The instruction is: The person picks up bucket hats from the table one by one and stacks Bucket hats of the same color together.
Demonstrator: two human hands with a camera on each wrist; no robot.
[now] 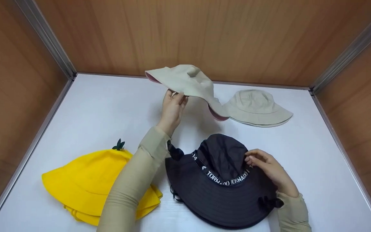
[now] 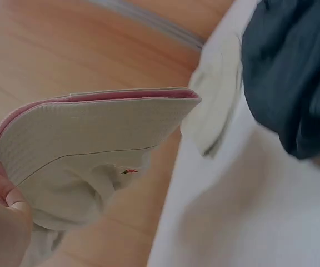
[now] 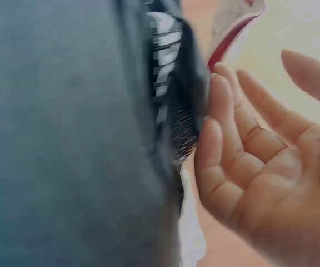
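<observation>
A beige bucket hat with a pink lining (image 1: 188,79) hangs above the back of the table. My left hand (image 1: 172,109) pinches its brim, thumb on one face, as the left wrist view shows the hat (image 2: 99,128) up close. In front lies a black wide-brimmed hat (image 1: 211,198) with white lettering round its band. Beside its crown is my right hand (image 1: 271,169), whose fingertips touch the hat's right side. In the right wrist view that hand (image 3: 271,172) has loosely bent fingers and a thumb held apart, with nothing gripped.
Yellow hats (image 1: 82,180), seemingly stacked, with a green leaf tip (image 1: 118,144) lie at the front left, partly behind the left sleeve. Another beige bucket hat (image 1: 258,109) rests at the back right. Wooden panels (image 1: 185,35) wall the white table (image 1: 108,106) on three sides.
</observation>
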